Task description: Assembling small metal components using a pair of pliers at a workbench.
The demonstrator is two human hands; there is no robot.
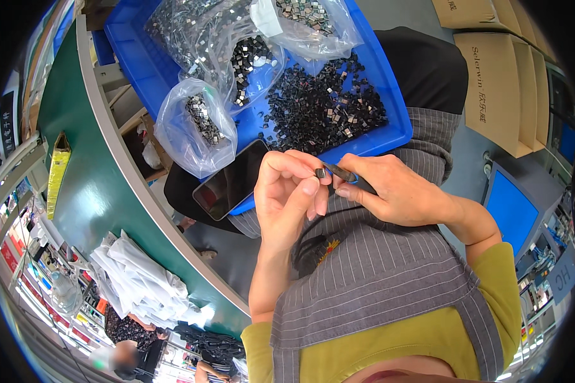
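Observation:
Between the thumb and fingers of my left hand (289,195) is a small black square part (320,173). My right hand (399,191) grips a slim hand tool with black and blue handles (346,175), its tip touching or very near the part; its exact kind is hard to make out. Both hands meet just over the near edge of a blue plastic tray (399,118). Inside the tray lies a loose heap of small black parts (319,105), some with shiny metal faces. Clear plastic bags (172,131) holding similar pieces stand in the tray's left and far parts.
A dark smartphone (227,185) lies at the tray's near left corner. To the left curves a green-topped table (96,166) with a yellow object (59,175) and white cloth (140,281). Cardboard boxes (498,92) and a blue-screened monitor (511,207) are at the right. Other people appear lower left.

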